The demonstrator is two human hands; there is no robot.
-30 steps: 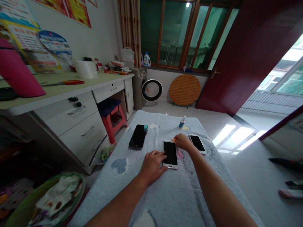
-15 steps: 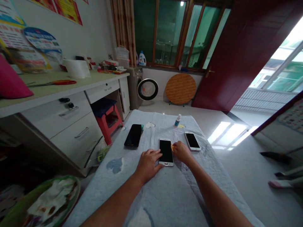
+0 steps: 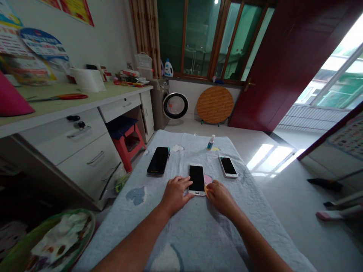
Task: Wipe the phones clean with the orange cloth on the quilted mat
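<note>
right hand slid down phone edge, pinching orange scrap | left hand spread against it | I'd say edge nearly covered

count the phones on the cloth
3: black phone at left, white phone in the middle, second white phone at right; another may be hidden under the black one.

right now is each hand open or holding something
Left hand: open, over the left edge of the middle smartphone.
Right hand: closed, pinching an orange piece at that smartphone's right edge.
</note>
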